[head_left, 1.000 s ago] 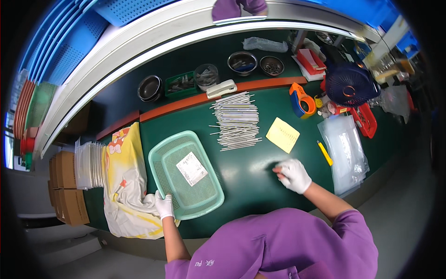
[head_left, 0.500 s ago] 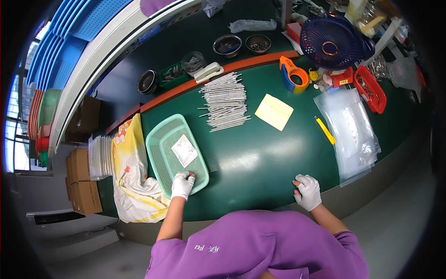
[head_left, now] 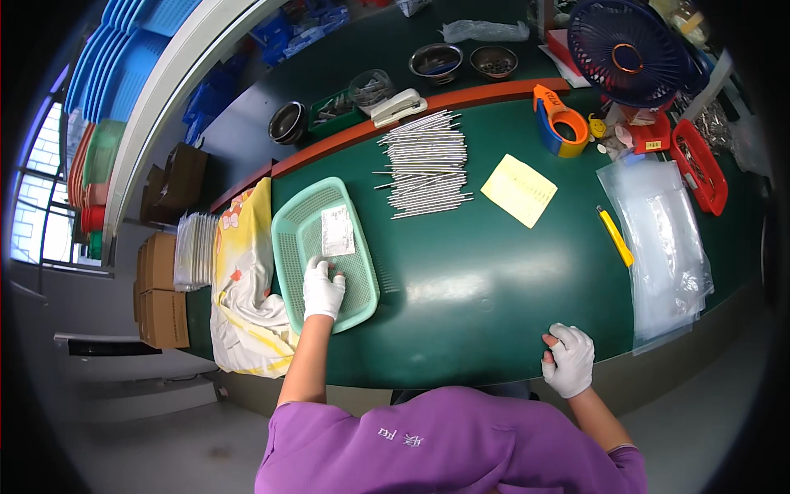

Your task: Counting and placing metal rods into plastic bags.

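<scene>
Workbench (head_left: 461, 346): green, smooth-topped, with light reflected near its middle. Patterned cloth (head_left: 247, 280), yellow and white, lies rumpled along the left side. Just beside it, left of centre on the bench, is the pale green basket (head_left: 354, 276), a shallow rectangular tray with perforated walls. Assessed as light, slightly flexible plastic, unlikely to break in ordinary handling but liable to slide on the smooth top; the rim at the middle of each long side is judged the best hold. Metal rods (head_left: 424, 165) lie piled to the right of it, toward the far side. Yellow note (head_left: 520, 191) lies flat right of the rods; it bears lines of writing, too small to read.

Left hand (head_left: 322, 288), in a white glove with some fingertips bare, is inside the basket area, fingers loosely bent; whether they press the mesh or hold anything cannot be told. Right hand (head_left: 569, 361), similarly gloved, is at the bench's near edge, half curled, thumb apart from the forefinger, no object visible in it.

Paper slip (head_left: 337, 230) lies in the basket just beyond the left fingers: thin, limp, easily creased, best lifted by an edge. Its print is illegible. White lettering (head_left: 401, 437) marks the purple top (head_left: 469, 461). No brand is recorded.
</scene>
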A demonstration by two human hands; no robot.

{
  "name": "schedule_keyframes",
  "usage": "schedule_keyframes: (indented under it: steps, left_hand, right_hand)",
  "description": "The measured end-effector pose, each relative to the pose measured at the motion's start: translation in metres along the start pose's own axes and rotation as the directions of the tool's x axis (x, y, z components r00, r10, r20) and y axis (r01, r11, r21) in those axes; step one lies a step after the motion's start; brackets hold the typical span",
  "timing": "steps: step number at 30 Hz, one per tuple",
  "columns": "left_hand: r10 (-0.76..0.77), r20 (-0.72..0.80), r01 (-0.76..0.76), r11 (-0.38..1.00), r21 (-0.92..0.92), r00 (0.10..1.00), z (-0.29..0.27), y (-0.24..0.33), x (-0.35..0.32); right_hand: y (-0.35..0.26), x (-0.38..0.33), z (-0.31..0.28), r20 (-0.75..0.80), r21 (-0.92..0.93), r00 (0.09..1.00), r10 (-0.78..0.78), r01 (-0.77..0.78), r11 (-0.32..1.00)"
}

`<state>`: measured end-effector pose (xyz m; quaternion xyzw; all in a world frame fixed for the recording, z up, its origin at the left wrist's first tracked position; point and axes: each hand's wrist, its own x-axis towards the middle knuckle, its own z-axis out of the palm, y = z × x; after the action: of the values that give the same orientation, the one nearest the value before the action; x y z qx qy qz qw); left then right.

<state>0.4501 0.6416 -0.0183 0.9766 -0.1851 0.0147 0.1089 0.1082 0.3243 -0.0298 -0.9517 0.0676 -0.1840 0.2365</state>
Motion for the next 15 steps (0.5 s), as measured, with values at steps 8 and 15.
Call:
schedule_keyframes:
  steps: [8, 15]
  left_hand:
    - [0.405, -0.148, -0.421, 0.902, -0.094, 0.902, -0.037, 0.05, -0.067]
    - [0.692, -0.378, -0.776, 0.617, -0.133, 0.615, -0.019, 0.059, -0.112]
  right_hand:
    - [-0.004, -0.004, 0.004, 0.015, -0.088, 1.0, -0.005, 0.006, 0.996]
    - [-0.006, -0.014, 0.012, -0.111, -0.213, 0.993, -0.048, 0.024, 0.977]
